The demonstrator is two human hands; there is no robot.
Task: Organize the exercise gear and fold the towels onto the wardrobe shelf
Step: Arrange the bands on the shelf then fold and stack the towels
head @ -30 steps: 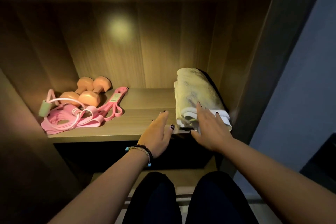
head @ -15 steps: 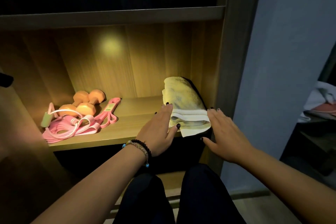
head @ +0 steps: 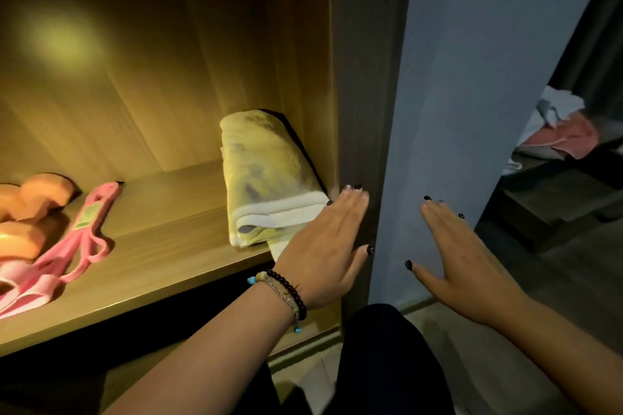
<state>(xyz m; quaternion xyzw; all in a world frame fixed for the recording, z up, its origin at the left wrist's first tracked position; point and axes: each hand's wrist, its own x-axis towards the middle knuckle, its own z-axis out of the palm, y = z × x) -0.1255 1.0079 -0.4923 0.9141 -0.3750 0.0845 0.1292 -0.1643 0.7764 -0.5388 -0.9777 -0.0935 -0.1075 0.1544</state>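
One towel shelved, more to fetch from the room on the right.

The shelf (head: 175,246) holds the towel (head: 269,185) far right, bands (head: 67,256) and dumbbells (head: 30,212) left; a cloth pile (head: 559,138) waits far right. My left hand (head: 323,246) and right hand (head: 465,266) are flat, fingers straight, holding nothing; next I judge I reach for that pile.
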